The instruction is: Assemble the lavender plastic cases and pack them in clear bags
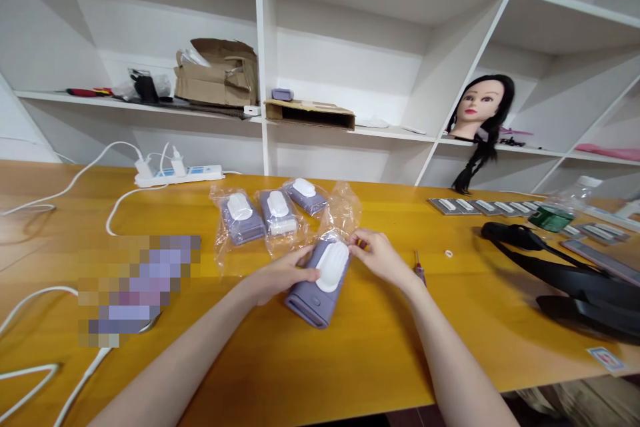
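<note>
My left hand (280, 275) grips a purple box-shaped device (311, 300) with a white oval piece (333, 267) on its top face; the thumb rests on the white piece. A clear plastic bag (343, 210) stretches from the device's far end. My right hand (376, 253) is pinched at that far right corner, on what appears to be the bag's edge. Just beyond lie three similar purple devices, a left one (244, 230), a middle one (278, 219) and a right one (306, 197), in clear bags.
A small screwdriver (419, 268) and a white ring (449, 253) lie right of my hands. Farther right are a black headset (565, 280), a plastic bottle (557, 213) and a row of grey-and-white pieces (483, 207). A power strip (180, 175), white cables and a blurred-out item (145, 287) occupy the left.
</note>
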Available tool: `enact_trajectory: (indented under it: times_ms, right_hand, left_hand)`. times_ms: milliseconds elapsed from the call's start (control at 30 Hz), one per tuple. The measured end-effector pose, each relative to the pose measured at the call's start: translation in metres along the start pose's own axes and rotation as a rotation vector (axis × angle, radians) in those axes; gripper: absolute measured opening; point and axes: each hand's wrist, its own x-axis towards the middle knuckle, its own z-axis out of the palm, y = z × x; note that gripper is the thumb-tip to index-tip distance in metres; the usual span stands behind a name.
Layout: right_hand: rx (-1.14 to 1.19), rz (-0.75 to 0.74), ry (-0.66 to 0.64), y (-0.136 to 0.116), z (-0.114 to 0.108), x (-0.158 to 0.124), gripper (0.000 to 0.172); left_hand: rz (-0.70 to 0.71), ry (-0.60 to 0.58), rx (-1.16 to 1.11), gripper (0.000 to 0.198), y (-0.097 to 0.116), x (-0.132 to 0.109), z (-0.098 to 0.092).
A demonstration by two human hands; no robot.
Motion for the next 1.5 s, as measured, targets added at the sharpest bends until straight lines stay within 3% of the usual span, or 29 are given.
enact_trajectory:
  times_ms: [167,267,400,467,533,633,700,767,900,1033,1200,1267,1400,1500]
  right_hand:
    - [-0.071,-0.038,0.054,-0.008,0.006,-0.002,0.03]
    - [-0.103,-0.056,0.068,-0.012,0.007,-0.004,0.028]
    - [-0.096,-0.076,0.046,-0.016,0.006,-0.006,0.025]
    - [-0.066,-0.089,0.023,-0.019,0.005,-0.008,0.025]
    - [-0.018,-0.096,0.006,-0.023,0.004,-0.009,0.025]
    - [0.087,-0.08,0.014,-0.027,0.003,-0.01,0.027]
    - [0.177,-0.038,0.069,-0.028,0.003,-0.011,0.029]
    - [0.281,0.048,0.203,-0.025,0.003,-0.01,0.029]
    - [0.556,0.312,0.504,-0.014,0.004,-0.003,0.037]
    - [0.901,0.482,0.397,-0.014,0.012,0.006,0.046]
    - [1.218,0.551,0.319,-0.025,0.027,0.009,0.033]
    - [1.294,0.577,0.338,-0.025,0.029,0.008,0.026]
    - [1.397,0.629,0.371,-0.021,0.026,0.008,0.018]
    - [1.447,0.656,0.34,-0.023,0.023,0.008,0.017]
  left_hand:
    - [0.036,0.005,0.006,0.076,-0.002,0.001,0.001]
    - [0.012,-0.018,-0.013,0.078,-0.001,0.0,-0.001]
    - [-0.004,-0.09,-0.118,0.094,-0.002,0.001,-0.004]
    - [-0.004,-0.055,-0.161,0.099,-0.004,0.003,-0.003]
    - [-0.008,0.009,-0.188,0.093,-0.006,0.004,-0.002]
    - [-0.017,0.049,-0.248,0.065,-0.005,0.005,0.0]
    - [-0.037,0.038,-0.286,0.045,-0.004,0.006,-0.001]
    - [-0.044,0.04,-0.319,0.034,-0.002,0.006,-0.001]
    - [0.001,0.066,-0.408,0.028,0.002,0.004,0.005]
    - [0.045,0.047,-0.444,0.038,0.001,0.004,0.02]
    - [0.109,0.092,-0.461,0.047,-0.001,0.004,0.037]
    - [0.16,0.036,-0.47,0.061,-0.001,0.002,0.039]
    - [0.288,-0.185,-0.342,0.11,-0.004,0.0,0.036]
    - [0.379,-0.06,-0.123,0.118,-0.011,0.004,0.035]
